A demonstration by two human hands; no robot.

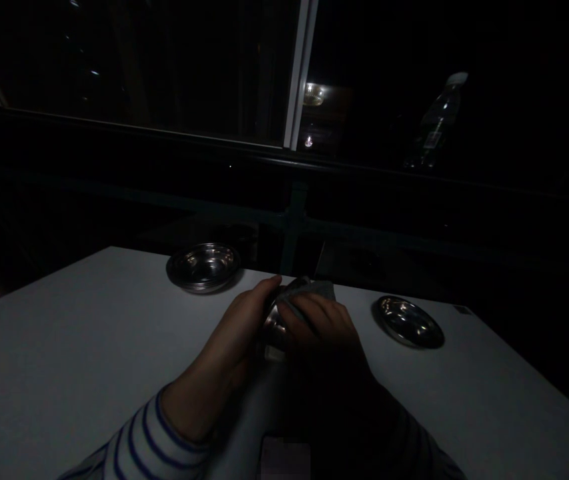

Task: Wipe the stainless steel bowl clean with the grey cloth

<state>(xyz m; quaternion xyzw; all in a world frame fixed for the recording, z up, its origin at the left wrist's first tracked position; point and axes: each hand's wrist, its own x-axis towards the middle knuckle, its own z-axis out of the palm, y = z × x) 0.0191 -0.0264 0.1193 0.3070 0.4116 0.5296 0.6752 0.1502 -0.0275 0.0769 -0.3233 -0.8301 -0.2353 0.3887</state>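
The left hand (239,317) grips a metal bowl (274,320); the right hand (322,327), I see, pinches grey cloth (323,289) against it, near the stacked bowls (203,285).

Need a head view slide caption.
Left hand holds a curved silver metal dish; right hand holds a grey cloth against it, above a white table.

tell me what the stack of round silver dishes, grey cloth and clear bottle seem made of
Stack of round silver dishes: likely stainless steel, polished, from the mirror-like glints. Grey cloth: probably textile, matt; it drapes without shine, though darkness hides the weave. Clear bottle with white cap: likely plastic, glossy from its highlights and see-through body, but glass is possible.
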